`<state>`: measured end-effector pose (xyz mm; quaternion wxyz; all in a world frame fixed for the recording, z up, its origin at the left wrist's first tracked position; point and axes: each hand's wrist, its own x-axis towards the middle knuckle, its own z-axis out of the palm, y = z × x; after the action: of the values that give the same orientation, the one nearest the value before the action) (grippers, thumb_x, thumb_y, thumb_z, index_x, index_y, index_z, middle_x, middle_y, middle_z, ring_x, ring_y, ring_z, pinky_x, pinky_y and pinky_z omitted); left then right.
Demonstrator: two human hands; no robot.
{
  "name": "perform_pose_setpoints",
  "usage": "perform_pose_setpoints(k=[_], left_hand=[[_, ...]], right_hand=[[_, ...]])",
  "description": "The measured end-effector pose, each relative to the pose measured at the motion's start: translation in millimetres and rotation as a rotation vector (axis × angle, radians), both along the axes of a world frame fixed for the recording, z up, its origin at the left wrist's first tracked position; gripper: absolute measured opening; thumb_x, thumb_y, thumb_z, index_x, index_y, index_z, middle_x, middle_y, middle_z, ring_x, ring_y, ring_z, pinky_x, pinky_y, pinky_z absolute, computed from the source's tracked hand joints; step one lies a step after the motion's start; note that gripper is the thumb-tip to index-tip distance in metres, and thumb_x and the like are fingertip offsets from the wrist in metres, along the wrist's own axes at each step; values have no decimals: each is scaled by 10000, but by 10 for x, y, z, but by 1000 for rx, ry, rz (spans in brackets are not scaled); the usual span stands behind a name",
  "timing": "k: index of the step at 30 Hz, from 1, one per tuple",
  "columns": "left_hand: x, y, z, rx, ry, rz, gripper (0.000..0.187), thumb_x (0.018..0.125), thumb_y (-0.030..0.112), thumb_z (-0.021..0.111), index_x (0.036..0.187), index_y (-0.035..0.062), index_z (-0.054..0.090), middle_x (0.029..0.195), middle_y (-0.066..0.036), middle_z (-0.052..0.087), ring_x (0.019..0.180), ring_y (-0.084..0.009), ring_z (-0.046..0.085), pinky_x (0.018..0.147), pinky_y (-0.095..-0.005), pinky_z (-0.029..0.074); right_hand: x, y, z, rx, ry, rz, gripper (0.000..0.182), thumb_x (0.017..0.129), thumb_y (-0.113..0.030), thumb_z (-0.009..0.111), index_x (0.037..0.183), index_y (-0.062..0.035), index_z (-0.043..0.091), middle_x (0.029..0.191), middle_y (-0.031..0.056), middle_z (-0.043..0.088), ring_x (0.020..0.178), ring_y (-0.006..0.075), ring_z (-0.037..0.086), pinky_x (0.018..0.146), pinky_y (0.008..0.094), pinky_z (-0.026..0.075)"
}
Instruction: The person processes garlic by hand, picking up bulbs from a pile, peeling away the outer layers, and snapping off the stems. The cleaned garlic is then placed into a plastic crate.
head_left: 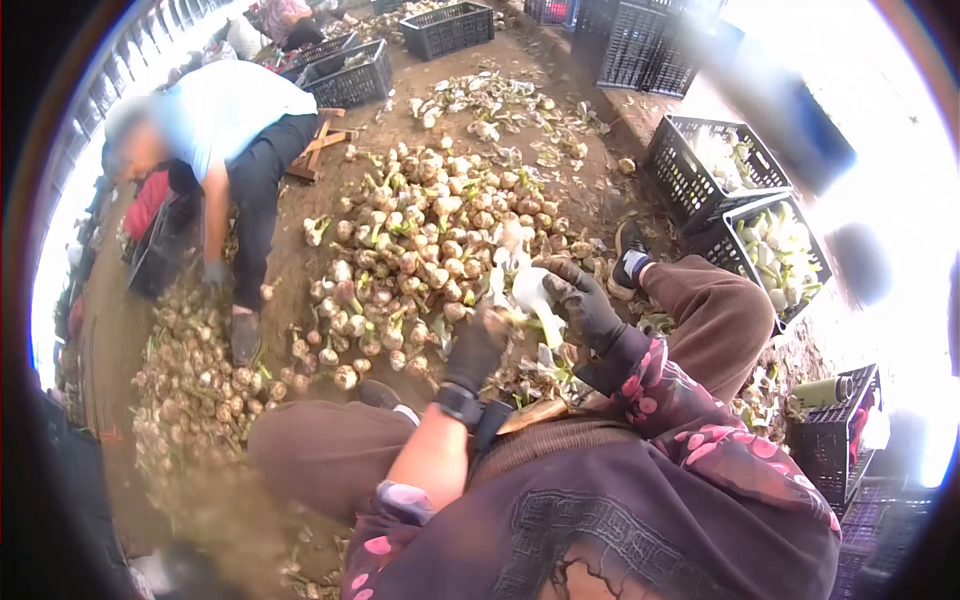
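Observation:
My right hand [588,308], in a dark glove, is closed around a peeled white bulb [531,290] with a pale green stem pointing down. Beside it is my left hand [478,350], also dark-gloved, with its fingers near the bulb and blurred by motion. Whether that hand holds a tool or a piece of skin is hidden. Just beyond both hands lies a broad pile of unpeeled brownish bulbs [430,225], some with green shoots. Torn skins and leaves [535,375] lie below the hands, between my knees.
To the right stand a black crate of peeled bulbs [780,255] and another crate with pale pieces [720,160]. A small crate holding a green flask [822,392] is at lower right. At left a co-worker [235,110] bends over more bulbs [195,385], near a wooden stool [322,145].

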<state>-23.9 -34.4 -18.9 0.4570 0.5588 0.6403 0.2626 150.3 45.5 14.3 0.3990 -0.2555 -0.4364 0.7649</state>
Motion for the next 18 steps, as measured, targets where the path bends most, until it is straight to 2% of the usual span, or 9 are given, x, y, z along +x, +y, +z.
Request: perform_pose_setpoints(k=[1, 2, 4, 5, 6, 7, 11, 15, 18], left_hand=[[-121, 55, -176, 27, -403, 71, 477, 899, 149, 502, 1339, 61, 339, 938, -143, 631, 784, -267, 642, 713, -364, 536], [-137, 38, 245, -155, -1023, 51, 396, 913, 97, 476, 1294, 48, 384, 939, -88, 621, 835, -215, 630, 728, -335, 538], [187, 16, 111, 104, -1230, 219, 494, 880, 51, 514, 1343, 78, 344, 1034, -28, 580, 893, -152, 601, 755, -313, 543], [268, -41, 481, 108, -1275, 217, 559, 862, 10, 523, 1375, 85, 313, 1125, -41, 540, 951, -143, 579, 784, -300, 542], [238, -26, 279, 124, -1271, 261, 558, 856, -20, 507, 1369, 94, 320, 1170, -50, 521, 989, -157, 572, 800, -302, 539], [238, -68, 355, 92, -1209, 321, 561, 856, -35, 501, 1369, 99, 316, 1167, -57, 521, 993, -160, 570, 802, -304, 539], [305, -38, 249, 272, -838, 386, 556, 866, -59, 494, 1361, 107, 302, 1148, -80, 518, 981, -163, 568, 766, -289, 541], [318, -77, 319, 419, -526, 378, 537, 883, -31, 516, 1354, 93, 291, 1147, -91, 509, 955, -149, 562, 714, -242, 522], [241, -56, 116, 337, -582, 312, 553, 869, -65, 486, 1362, 98, 293, 1167, -84, 500, 984, -145, 549, 753, -237, 505]], right_hand=[[24, -13, -14, 48, -88, 2, 318, 955, -185, 512, 1233, -31, 502, 1059, 53, 601, 919, 120, 586, 790, 253, 489], [14, -26, 0, 99, -169, 8, 324, 957, -174, 506, 1247, -32, 489, 1062, 49, 595, 931, 118, 575, 804, 260, 483], [-65, -143, 127, 279, -260, 5, 335, 952, -158, 513, 1265, -41, 481, 1093, 31, 577, 987, 117, 543, 836, 280, 465], [-91, -132, 115, 316, -286, 16, 325, 938, -142, 531, 1246, -41, 504, 1090, 48, 587, 987, 122, 552, 835, 282, 466], [-97, -99, 108, 352, -315, 23, 316, 924, -126, 549, 1228, -41, 527, 1087, 64, 596, 987, 127, 561, 834, 284, 468], [-86, -52, 170, 844, -621, -144, 254, 873, -126, 607, 1109, -34, 605, 994, 113, 632, 929, 178, 605, 798, 306, 485], [-107, -222, 360, 1013, -881, -262, 206, 802, -198, 668, 930, -39, 646, 805, 141, 627, 721, 300, 620, 660, 374, 504], [-145, -217, 395, 1162, -996, -238, 220, 763, -242, 667, 792, -30, 617, 780, 146, 613, 686, 364, 604, 600, 435, 479], [-160, -212, 386, 1170, -1085, -280, 167, 747, -202, 656, 730, -53, 582, 768, 133, 619, 666, 338, 604, 614, 400, 497]])
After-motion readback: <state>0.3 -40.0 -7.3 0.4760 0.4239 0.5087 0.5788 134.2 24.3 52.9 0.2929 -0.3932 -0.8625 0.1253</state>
